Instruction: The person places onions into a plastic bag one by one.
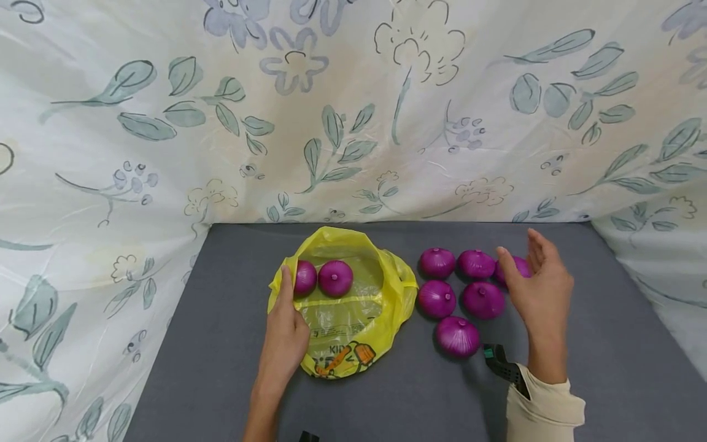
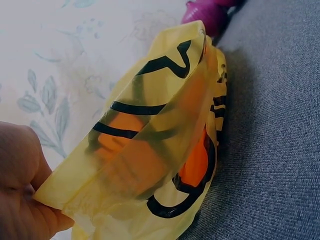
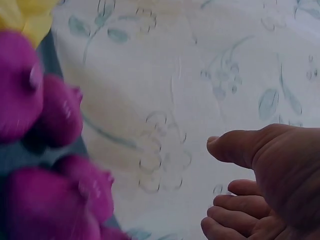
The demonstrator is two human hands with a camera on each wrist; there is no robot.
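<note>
A yellow plastic bag [image 1: 399, 288] with printed lettering and an orange picture lies with its mouth spread wide. Inside it sit two purple onions, one of them a whole onion [image 1: 335, 278] and the other partly behind the bag's rim. My left hand [image 1: 284, 337] pinches the bag's left edge between thumb and fingers, as the left wrist view also shows. Several more onions [image 1: 458, 336] stand in a cluster to the right of the bag. Over the cluster's right side hovers my right hand [image 1: 544, 294], thumb and fingers apart, holding nothing. It partly hides the rearmost right onion [image 1: 516, 268].
The dark grey tabletop [image 1: 221, 344] carries the bag and onions. A floral cloth [image 1: 353, 153] hangs behind the table and along both sides. A black strap device [image 1: 502, 365] sits at my right wrist, near the front onion.
</note>
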